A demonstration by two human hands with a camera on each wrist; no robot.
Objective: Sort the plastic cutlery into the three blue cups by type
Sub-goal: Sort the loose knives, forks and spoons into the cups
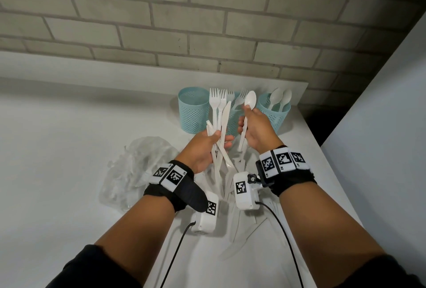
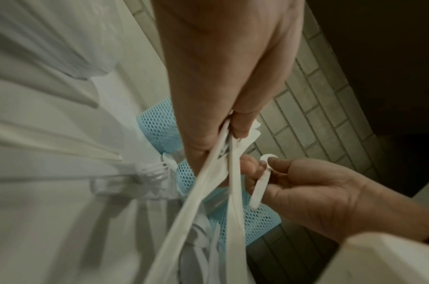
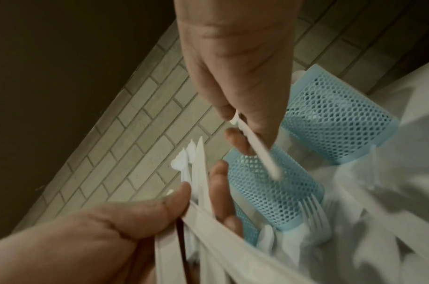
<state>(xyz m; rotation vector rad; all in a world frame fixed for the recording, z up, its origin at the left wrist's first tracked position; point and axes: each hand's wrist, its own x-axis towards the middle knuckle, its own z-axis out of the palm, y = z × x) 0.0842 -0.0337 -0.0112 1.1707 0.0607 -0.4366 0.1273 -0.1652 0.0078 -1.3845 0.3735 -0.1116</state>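
Three blue mesh cups stand in a row at the back of the white table. The left cup (image 1: pixel 193 109) looks empty, the middle cup (image 1: pixel 233 121) holds forks, and the right cup (image 1: pixel 274 114) holds spoons. My left hand (image 1: pixel 213 141) grips a bunch of white forks and knives (image 1: pixel 219 112) upright in front of the middle cup. My right hand (image 1: pixel 251 126) pinches a single white spoon (image 1: pixel 250 101) by its handle, just left of the right cup. The same spoon (image 3: pixel 259 149) shows between thumb and fingers in the right wrist view.
A pile of loose white cutlery (image 1: pixel 244 218) lies on the table beneath my wrists. A crumpled clear plastic bag (image 1: pixel 136 167) sits to the left. The brick wall (image 1: pixel 207 22) is close behind the cups, and the table's right edge (image 1: pixel 322 161) is near.
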